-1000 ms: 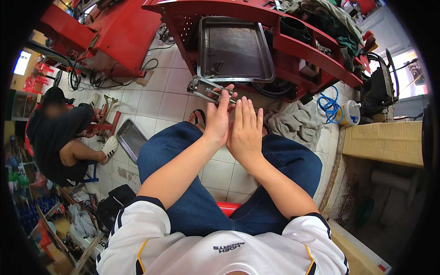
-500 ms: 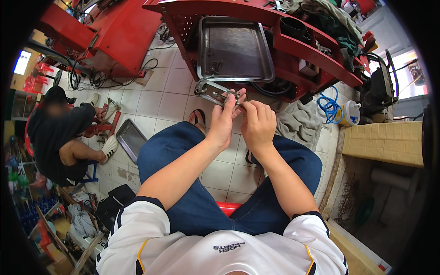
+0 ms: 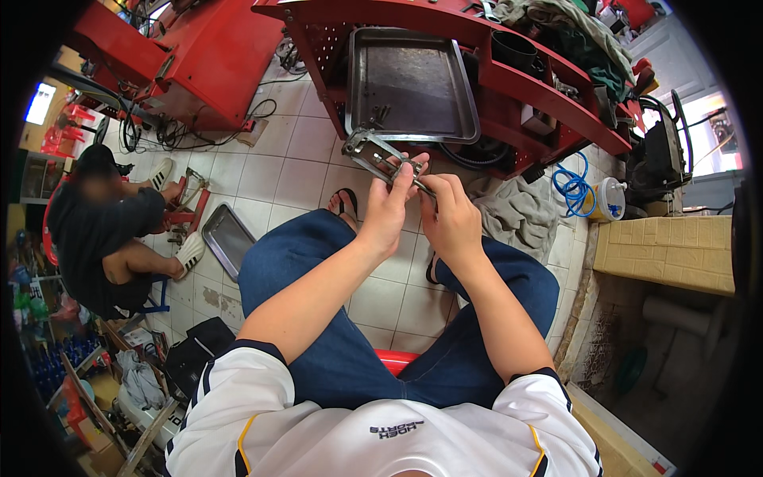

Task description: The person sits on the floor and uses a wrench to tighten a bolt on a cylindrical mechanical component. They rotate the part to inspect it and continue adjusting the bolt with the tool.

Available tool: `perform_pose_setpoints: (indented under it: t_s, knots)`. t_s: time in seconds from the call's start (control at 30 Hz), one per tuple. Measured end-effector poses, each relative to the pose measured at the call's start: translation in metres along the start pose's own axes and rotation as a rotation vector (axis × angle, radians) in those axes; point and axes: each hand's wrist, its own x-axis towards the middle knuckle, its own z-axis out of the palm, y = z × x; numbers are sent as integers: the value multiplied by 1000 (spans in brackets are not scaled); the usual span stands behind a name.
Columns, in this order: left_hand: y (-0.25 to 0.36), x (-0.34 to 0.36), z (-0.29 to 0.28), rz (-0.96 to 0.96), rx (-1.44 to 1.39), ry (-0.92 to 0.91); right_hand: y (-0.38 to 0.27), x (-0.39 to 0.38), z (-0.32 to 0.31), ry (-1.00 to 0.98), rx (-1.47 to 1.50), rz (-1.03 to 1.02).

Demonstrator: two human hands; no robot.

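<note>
My left hand (image 3: 388, 208) is closed round the near end of a metal bracket (image 3: 367, 149) with an open, frame-like middle. The bracket points away from me, up to the near edge of a metal tray (image 3: 413, 79). Fingers of my right hand (image 3: 451, 213) pinch a slim metal rod (image 3: 424, 188) at the bracket's near end. How the rod meets the bracket is hidden by my fingers. Several small dark metal pieces (image 3: 380, 115) lie in the tray's near left corner.
The tray sits on a red tool cart (image 3: 509, 75). Right of my knees lie a grey cloth (image 3: 517, 219), a coiled blue hose (image 3: 574, 187) and a white bucket (image 3: 610, 197). At left, a seated person (image 3: 103, 230) works at a red stand; another tray (image 3: 228, 241) rests on the tiled floor.
The bracket has tilted slightly, its far end rising a little. My right hand has shifted slightly down, its fingers turned so that more of the rod shows.
</note>
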Motion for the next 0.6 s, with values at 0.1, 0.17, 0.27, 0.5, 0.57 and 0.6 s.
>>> perform_pose_setpoints:
  t_s: [0.1,0.17,0.27,0.5,0.57,0.6]
  knots:
    - [0,-1,2,3,-13,-7,8,-5,4,60,-60,-54]
    - [-1,1,-1,2,-15,-9,6,-7,1,41,-98,-39]
    - [-5,-1,-1,-6,73,-34,11,-6,4,110,-118,-44]
    - [-3,3,-1,12,15,-49,4,-4,-2,4,1,37]
    - [-4,3,-3,18,6,-48,3,-3,-1,48,25,24]
    - [-3,3,-3,8,22,-41,5,-5,-1,40,13,39]
